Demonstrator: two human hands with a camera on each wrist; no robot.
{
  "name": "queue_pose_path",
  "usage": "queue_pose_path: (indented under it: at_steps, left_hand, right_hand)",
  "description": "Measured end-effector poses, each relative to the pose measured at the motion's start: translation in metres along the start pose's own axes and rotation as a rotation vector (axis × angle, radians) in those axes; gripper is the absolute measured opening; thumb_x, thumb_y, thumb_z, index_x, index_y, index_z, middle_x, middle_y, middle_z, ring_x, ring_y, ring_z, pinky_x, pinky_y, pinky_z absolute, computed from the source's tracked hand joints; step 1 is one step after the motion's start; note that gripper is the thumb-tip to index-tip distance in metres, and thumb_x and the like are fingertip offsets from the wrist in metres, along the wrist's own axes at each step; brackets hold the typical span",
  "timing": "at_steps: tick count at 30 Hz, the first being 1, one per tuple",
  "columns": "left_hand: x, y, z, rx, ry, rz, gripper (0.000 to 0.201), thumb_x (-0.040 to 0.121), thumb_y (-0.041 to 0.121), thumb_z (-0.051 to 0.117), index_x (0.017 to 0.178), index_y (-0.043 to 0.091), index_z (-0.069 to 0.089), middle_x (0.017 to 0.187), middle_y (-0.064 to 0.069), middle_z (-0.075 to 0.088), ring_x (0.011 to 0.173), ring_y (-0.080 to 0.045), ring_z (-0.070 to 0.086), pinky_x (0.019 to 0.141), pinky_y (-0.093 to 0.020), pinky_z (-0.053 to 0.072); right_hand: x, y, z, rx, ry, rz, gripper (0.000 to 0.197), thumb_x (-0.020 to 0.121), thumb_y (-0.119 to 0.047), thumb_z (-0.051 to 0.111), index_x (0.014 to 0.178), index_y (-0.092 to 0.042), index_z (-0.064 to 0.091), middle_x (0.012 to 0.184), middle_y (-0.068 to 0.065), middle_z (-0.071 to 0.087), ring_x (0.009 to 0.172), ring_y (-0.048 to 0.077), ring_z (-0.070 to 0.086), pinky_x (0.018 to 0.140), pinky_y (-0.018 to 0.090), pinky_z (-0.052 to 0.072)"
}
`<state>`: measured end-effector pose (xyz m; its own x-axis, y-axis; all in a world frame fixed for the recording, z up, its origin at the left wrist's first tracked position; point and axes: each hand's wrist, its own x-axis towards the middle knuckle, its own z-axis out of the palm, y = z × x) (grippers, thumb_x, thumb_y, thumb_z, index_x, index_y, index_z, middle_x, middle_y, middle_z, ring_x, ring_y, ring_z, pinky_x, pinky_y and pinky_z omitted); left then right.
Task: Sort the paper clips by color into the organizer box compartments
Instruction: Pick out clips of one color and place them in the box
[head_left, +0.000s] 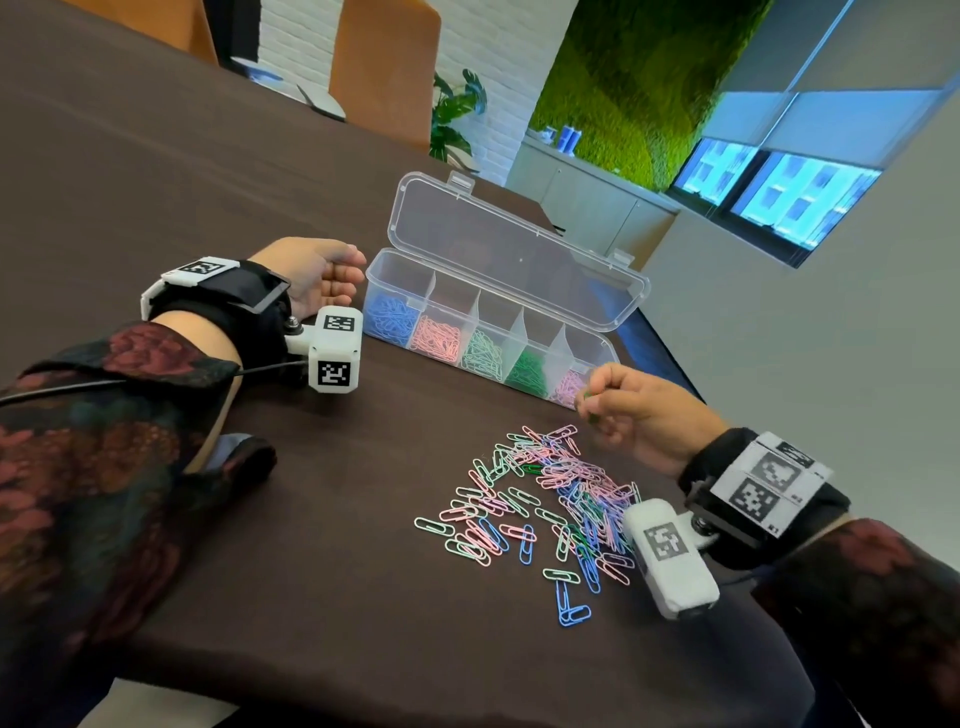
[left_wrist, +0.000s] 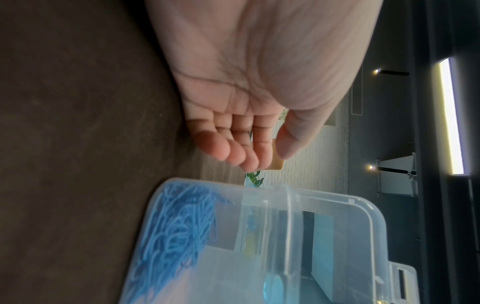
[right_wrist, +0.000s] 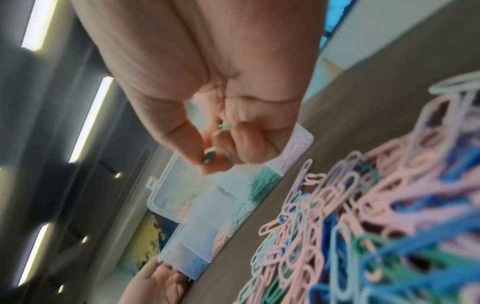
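Note:
A clear organizer box (head_left: 524, 332) stands open on the dark table, its compartments holding blue, pink, mint, dark green and lilac clips. A loose pile of mixed paper clips (head_left: 545, 499) lies in front of it. My right hand (head_left: 618, 410) hovers just above the pile, near the box's right end, pinching a green paper clip (right_wrist: 209, 158) between thumb and fingers. My left hand (head_left: 322, 275) rests by the box's left end, palm inward, fingers loosely curled and holding nothing; the blue clips (left_wrist: 176, 232) show beside it in the left wrist view.
The box lid (head_left: 498, 244) stands tilted back behind the compartments. Orange chairs (head_left: 384, 67) stand at the table's far side. The table's right edge (head_left: 670, 348) runs close past the box. Bare table lies to the left of the pile.

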<state>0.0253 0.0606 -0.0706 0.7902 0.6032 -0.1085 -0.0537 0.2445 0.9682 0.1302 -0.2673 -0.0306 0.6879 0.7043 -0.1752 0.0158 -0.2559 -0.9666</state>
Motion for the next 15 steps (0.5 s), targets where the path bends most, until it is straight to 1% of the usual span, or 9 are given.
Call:
queue_pose_path:
  at_steps: [2,4,6,7,8,9,12,13,15]
  left_hand:
    - [-0.001,0.000,0.001,0.010,-0.004,0.002,0.018,0.095,0.018,0.048,0.080,0.014,0.057,0.064,0.003,0.053,0.052,-0.007,0.047,0.044,-0.014,0.044]
    - [-0.001,-0.001,0.001,0.019,-0.005,0.003,0.018,0.095,0.019,0.047,0.081,0.014,0.056,0.069,0.001,0.051,0.055,-0.008,0.046,0.044,-0.013,0.044]
    - [0.000,0.000,0.001,0.026,-0.006,0.002,0.019,0.096,0.019,0.046,0.081,0.014,0.055,0.070,0.001,0.051,0.057,-0.008,0.045,0.044,-0.013,0.044]
    - [0.000,0.000,0.001,0.029,-0.006,0.001,0.019,0.096,0.020,0.046,0.081,0.014,0.055,0.070,0.001,0.051,0.056,-0.008,0.045,0.044,-0.013,0.044]
    - [0.000,0.000,0.001,0.030,-0.005,0.000,0.019,0.097,0.020,0.045,0.081,0.014,0.055,0.070,0.001,0.051,0.056,-0.008,0.045,0.044,-0.013,0.043]
    - [0.000,0.000,0.001,0.030,-0.005,-0.001,0.020,0.097,0.020,0.045,0.081,0.014,0.055,0.069,0.001,0.051,0.056,-0.008,0.045,0.044,-0.013,0.043]
    - [-0.001,0.001,0.001,0.030,-0.001,-0.005,0.020,0.097,0.020,0.046,0.080,0.014,0.056,0.065,0.003,0.052,0.055,-0.007,0.046,0.045,-0.014,0.043]
    - [-0.001,0.001,0.002,0.030,-0.001,-0.005,0.020,0.096,0.019,0.046,0.080,0.014,0.056,0.064,0.003,0.052,0.054,-0.007,0.046,0.045,-0.014,0.043]
    - [-0.001,0.001,0.001,0.023,0.001,-0.004,0.019,0.096,0.019,0.047,0.080,0.014,0.056,0.060,0.004,0.054,0.052,-0.007,0.047,0.044,-0.013,0.044]
  right_hand:
    - [0.002,0.003,0.001,0.175,0.062,0.084,0.026,0.089,0.010,0.035,0.090,-0.010,0.051,0.062,0.006,0.051,0.050,0.013,0.041,0.041,0.019,0.035]
    - [0.003,0.003,0.005,0.270,0.051,0.152,0.027,0.089,0.005,0.030,0.096,-0.008,0.053,0.065,0.006,0.047,0.055,0.017,0.047,0.042,0.021,0.041]
    - [0.004,0.001,0.011,0.244,0.016,0.194,0.024,0.091,0.001,0.031,0.093,-0.006,0.054,0.066,0.006,0.046,0.056,0.017,0.050,0.042,0.021,0.042]
    - [0.005,0.000,0.014,0.166,-0.006,0.202,0.021,0.092,-0.002,0.035,0.089,-0.007,0.056,0.065,0.004,0.047,0.053,0.015,0.048,0.041,0.019,0.039]
    - [0.005,-0.001,0.018,0.025,-0.032,0.196,0.018,0.092,-0.004,0.041,0.086,-0.009,0.057,0.062,0.001,0.047,0.050,0.012,0.045,0.041,0.017,0.036]
    - [0.005,-0.003,0.021,-0.193,-0.065,0.179,0.014,0.092,-0.006,0.047,0.083,-0.011,0.058,0.059,-0.002,0.047,0.048,0.008,0.042,0.042,0.016,0.033]
    - [0.001,-0.008,0.033,-0.975,-0.215,0.077,0.008,0.087,-0.012,0.063,0.083,-0.018,0.059,0.051,-0.014,0.052,0.043,-0.002,0.043,0.045,0.009,0.030]
    - [0.001,-0.008,0.037,-1.141,-0.239,0.035,0.010,0.085,-0.013,0.066,0.082,-0.019,0.059,0.050,-0.014,0.052,0.044,-0.004,0.045,0.045,0.008,0.030]
    - [0.001,-0.008,0.044,-1.323,-0.231,-0.032,0.015,0.083,-0.012,0.065,0.076,-0.021,0.055,0.056,-0.011,0.046,0.050,-0.002,0.043,0.046,0.010,0.031]
